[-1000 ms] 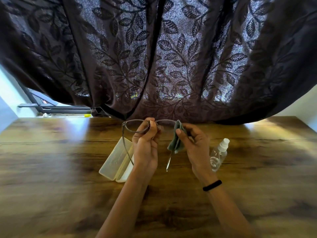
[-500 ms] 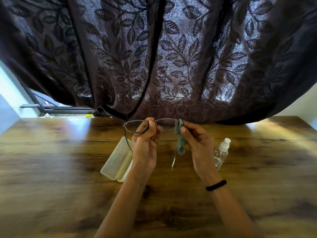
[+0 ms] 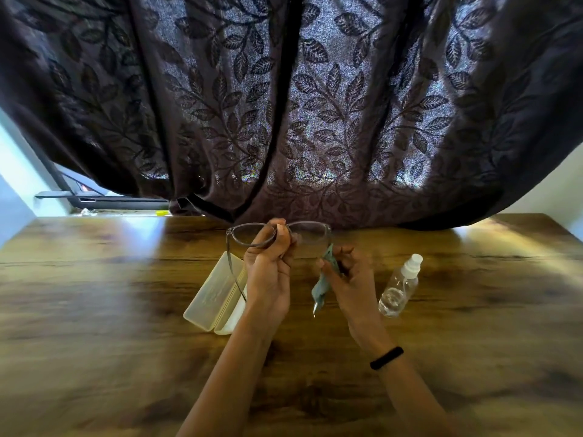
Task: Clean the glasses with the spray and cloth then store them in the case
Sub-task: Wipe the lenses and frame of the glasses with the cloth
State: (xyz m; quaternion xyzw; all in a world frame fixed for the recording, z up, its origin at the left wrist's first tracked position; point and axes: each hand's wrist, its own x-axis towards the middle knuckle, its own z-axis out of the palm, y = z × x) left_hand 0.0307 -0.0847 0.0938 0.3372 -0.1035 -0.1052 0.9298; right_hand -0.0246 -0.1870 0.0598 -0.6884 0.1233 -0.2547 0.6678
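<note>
Left hand (image 3: pixel 269 272) pinches glasses (image 3: pixel 249 236) bridge; right hand (image 3: pixel 348 280) grips cloth (image 3: pixel 320 288) below lens.

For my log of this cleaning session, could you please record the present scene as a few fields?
left hand: grips the glasses near the bridge, raised above the table
right hand: pinches the teal cloth at the lower edge of the nearer lens
case: on the table beside the left wrist, seemingly open
spray bottle: on the table, right of the right hand, untouched
backdrop: dark leaf-patterned curtain
stage: wiping; glasses not yet stored
</note>
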